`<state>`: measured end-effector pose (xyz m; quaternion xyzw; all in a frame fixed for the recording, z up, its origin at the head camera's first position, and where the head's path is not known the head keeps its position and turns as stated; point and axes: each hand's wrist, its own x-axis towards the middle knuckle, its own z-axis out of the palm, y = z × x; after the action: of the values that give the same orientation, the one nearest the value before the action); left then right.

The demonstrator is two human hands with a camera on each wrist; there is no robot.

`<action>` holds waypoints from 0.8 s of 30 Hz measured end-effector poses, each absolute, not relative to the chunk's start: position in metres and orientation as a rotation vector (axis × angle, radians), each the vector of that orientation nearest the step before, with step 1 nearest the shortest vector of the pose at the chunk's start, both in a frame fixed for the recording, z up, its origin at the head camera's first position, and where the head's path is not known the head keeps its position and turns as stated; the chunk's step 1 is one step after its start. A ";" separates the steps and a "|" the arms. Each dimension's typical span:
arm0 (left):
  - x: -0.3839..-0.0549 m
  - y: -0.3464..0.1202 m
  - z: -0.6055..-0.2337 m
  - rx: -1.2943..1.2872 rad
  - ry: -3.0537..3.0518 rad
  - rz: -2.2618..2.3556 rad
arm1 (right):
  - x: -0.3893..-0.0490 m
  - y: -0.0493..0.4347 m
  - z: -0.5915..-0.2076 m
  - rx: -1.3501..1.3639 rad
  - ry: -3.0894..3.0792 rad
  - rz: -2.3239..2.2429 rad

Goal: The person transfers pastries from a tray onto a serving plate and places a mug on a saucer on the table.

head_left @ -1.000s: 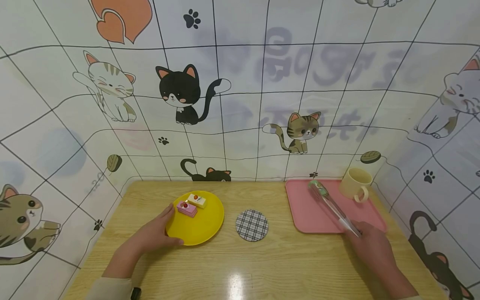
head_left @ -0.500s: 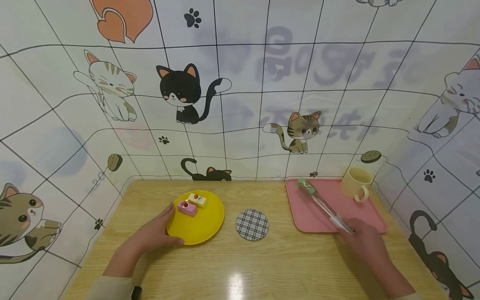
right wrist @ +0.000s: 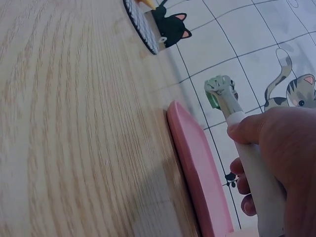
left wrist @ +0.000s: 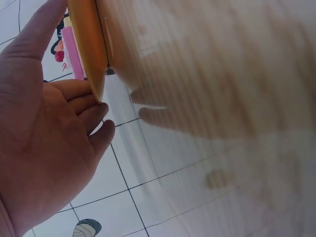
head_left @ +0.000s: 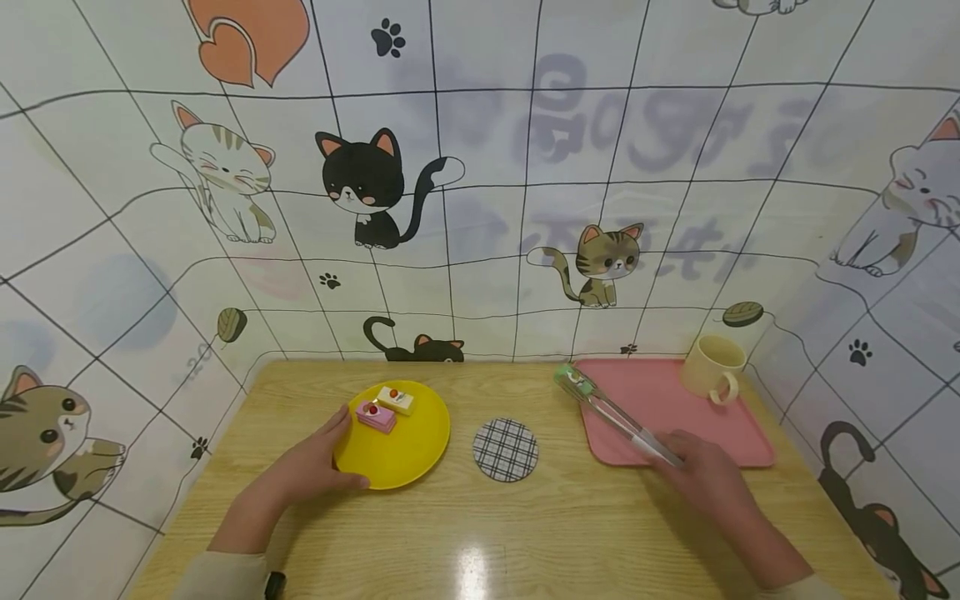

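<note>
A pair of tongs (right wrist: pixel 254 170) hangs over the left part of the pink tray (head_left: pixel 652 392), raised above it in the right wrist view, with its green ends by the tray's far left corner. The right hand's (head_left: pixel 701 475) grip is wrapped round the tongs near their back end; whether anything sits between the green tips I cannot tell. The left hand (head_left: pixel 315 467) holds the yellow plate (head_left: pixel 412 454) at its left rim, its grip spread widely between fingers at the side and thumb at the near edge. On the plate lie a pink cake slice (head_left: pixel 377 418) and, just behind it, a cream cake slice (head_left: pixel 396 401). A round checked coaster (head_left: pixel 506 450) lies between plate and tray. A cream mug (head_left: pixel 708 367) stands upright on the tray's far right part. All rest on a wooden counter (head_left: pixel 420 542) before a wall (head_left: pixel 487 275) printed with cartoon cats.
</note>
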<state>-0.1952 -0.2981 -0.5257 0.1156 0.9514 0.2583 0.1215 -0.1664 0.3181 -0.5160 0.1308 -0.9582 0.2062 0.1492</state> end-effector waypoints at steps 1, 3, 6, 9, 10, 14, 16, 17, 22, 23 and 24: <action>-0.195 -0.298 -0.526 0.337 2.777 0.755 | -0.167 0.315 -0.515 0.385 -2.768 0.597; -0.195 -0.298 -0.526 0.336 2.776 0.758 | -0.168 0.310 -0.513 0.397 -2.800 0.596; -0.196 -0.298 -0.527 0.334 2.772 0.768 | -0.169 0.302 -0.510 0.437 -2.804 0.585; -0.196 -0.298 -0.527 0.332 2.768 0.773 | -0.169 0.294 -0.508 0.484 -2.799 0.589; -0.196 -0.298 -0.528 0.332 2.767 0.772 | -0.170 0.291 -0.507 0.497 -2.793 0.591; -0.196 -0.298 -0.527 0.336 2.771 0.767 | -0.171 0.280 -0.507 0.541 -2.766 0.599; -0.196 -0.298 -0.527 0.339 2.774 0.762 | -0.174 0.275 -0.507 0.560 -2.750 0.602; -0.196 -0.298 -0.527 0.339 2.776 0.760 | -0.175 0.273 -0.508 0.575 -2.743 0.600; -0.195 -0.298 -0.527 0.336 2.777 0.757 | -0.181 0.262 -0.509 0.668 -2.725 0.597; -0.195 -0.298 -0.527 0.335 2.776 0.760 | -0.182 0.259 -0.509 0.691 -2.723 0.594; -0.195 -0.298 -0.527 0.333 2.774 0.763 | -0.183 0.256 -0.509 0.703 -2.726 0.597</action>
<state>-0.1953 -0.2980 -0.5269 0.1143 0.9505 0.2616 0.1225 -0.1830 0.2564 -0.5090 0.2423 -0.9390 0.2057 0.1315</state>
